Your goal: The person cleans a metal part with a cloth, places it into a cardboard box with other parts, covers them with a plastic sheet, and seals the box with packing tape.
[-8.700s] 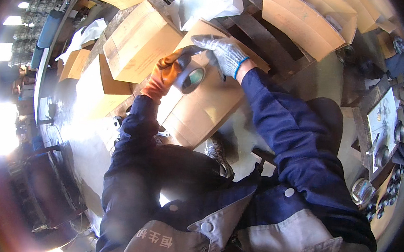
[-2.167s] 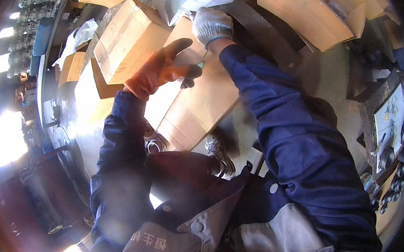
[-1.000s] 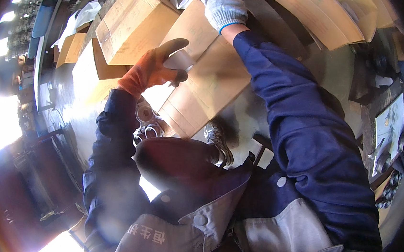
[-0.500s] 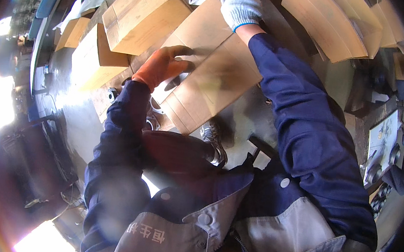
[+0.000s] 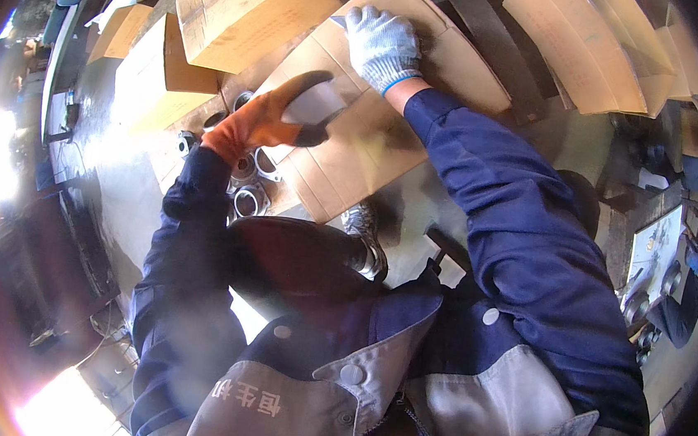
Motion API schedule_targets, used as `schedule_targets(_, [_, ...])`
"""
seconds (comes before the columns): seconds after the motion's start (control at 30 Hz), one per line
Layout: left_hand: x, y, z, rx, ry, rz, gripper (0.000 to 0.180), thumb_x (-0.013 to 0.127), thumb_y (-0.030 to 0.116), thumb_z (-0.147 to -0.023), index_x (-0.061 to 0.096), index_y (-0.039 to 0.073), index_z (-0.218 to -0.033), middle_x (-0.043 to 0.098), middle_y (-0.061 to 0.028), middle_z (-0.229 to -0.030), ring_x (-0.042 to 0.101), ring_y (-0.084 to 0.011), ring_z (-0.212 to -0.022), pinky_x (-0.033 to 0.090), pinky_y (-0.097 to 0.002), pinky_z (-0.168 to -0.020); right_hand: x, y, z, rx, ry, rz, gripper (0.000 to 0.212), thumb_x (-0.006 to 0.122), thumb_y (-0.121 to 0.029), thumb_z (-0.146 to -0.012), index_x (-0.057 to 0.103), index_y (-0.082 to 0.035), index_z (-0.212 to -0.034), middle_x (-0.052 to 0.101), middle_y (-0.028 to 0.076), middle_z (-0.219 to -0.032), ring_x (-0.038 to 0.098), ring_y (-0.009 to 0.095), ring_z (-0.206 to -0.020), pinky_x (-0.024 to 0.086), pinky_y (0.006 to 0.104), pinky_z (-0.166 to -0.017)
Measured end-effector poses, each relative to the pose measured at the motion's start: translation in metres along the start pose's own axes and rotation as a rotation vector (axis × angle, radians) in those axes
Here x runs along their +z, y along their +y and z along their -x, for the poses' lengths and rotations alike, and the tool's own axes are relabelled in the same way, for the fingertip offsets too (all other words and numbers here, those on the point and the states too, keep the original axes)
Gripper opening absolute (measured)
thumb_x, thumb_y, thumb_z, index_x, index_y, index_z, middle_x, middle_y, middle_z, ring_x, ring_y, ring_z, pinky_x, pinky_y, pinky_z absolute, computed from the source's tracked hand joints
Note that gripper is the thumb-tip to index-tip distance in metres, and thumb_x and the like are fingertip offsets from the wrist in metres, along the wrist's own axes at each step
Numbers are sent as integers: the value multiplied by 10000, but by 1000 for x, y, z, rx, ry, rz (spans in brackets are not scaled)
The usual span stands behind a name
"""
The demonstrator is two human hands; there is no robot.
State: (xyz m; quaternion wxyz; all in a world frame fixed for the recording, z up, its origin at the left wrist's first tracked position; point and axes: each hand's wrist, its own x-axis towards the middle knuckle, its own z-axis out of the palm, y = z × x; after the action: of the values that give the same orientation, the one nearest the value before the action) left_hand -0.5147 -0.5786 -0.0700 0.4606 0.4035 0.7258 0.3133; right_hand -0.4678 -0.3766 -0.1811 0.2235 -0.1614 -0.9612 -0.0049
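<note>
A flat-topped cardboard box (image 5: 355,148) lies slantwise in front of me, a seam running along its top. My left hand (image 5: 266,119), in an orange glove with dark fingertips, has thumb and fingers curved around a pale, shiny, roll-like thing (image 5: 313,104) over the box's left part. Its exact kind is unclear. On the far part of the box rests my right hand (image 5: 383,48), in a white knit glove with a blue cuff. Its fingers are curled closed, and a small grey-blue tip (image 5: 339,21) shows beside them; what they hold is mostly hidden.
Several metal ring-shaped flanged parts (image 5: 249,201) lie left of the box, below my left hand. More cardboard boxes stand beyond (image 5: 255,15) and at the far right (image 5: 576,47). My shoe (image 5: 364,236) is close to the box's near edge. Metal parts (image 5: 640,306) lie at the right.
My right hand has come back from the box's far edge, nearer and leftward. My left hand has shifted slightly left, and the pale roll-like thing shows more between its fingers.
</note>
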Motion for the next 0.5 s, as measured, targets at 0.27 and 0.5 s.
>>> schedule_targets(0.27, [-4,-8,18,-89,54,6,633,749,100,-820,462,18,-1378,667,-94,-842,650,-137,-665,531,-281,-626,-4,1,1,-13,23,-35,239,543,-350,-926,562,-122,-993,624,84,-833,658,254,-744,519,442,-586])
schedule_targets(0.5, [-15,-16,41,-252,30,-197,591,704,220,-827,525,50,-1364,624,-156,-1248,598,-218,-1132,461,-335,-1003,-6,1,0,-19,19,-53,210,526,-307,-919,568,-118,-1001,635,97,-853,666,259,-752,526,433,-586])
